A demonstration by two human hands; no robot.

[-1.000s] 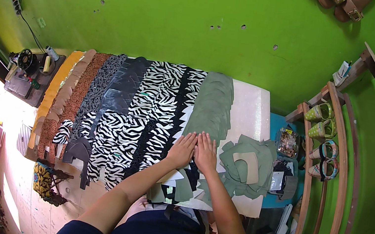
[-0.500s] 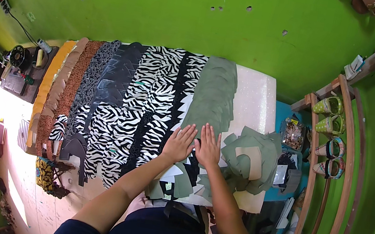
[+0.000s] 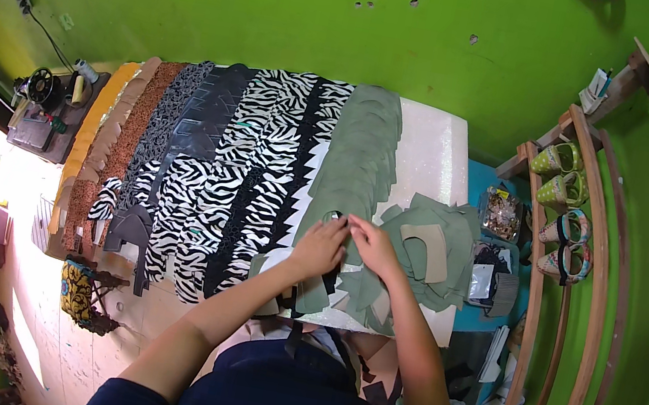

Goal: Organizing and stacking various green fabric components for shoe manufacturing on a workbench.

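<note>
A long row of overlapping olive-green cut pieces (image 3: 361,135) runs from the wall side of the table toward me. At its near end my left hand (image 3: 320,247) rests with bent fingers, beside a small dark, shiny spot I cannot identify. My right hand (image 3: 377,249) comes in from the right, its fingers drawn together, and its fingertips almost meet the left ones. What either hand pinches, if anything, is hidden. Right of my hands lies a loose heap of green pieces (image 3: 459,226) with a beige curved piece (image 3: 425,251) on top.
Rows of zebra-print pieces (image 3: 188,200), black, grey, brown and yellow pieces (image 3: 93,136) cover the table's left. Sparkly white sheet (image 3: 432,156) shows at the back right. Beyond are a clear tub (image 3: 501,213), a wooden rack (image 3: 589,275) with sandals (image 3: 563,188), and a sewing machine (image 3: 40,90).
Both hands lay flat and side by side on the green row. Now their fingers are bent and brought together at its near end. The whole view has shifted slightly.
</note>
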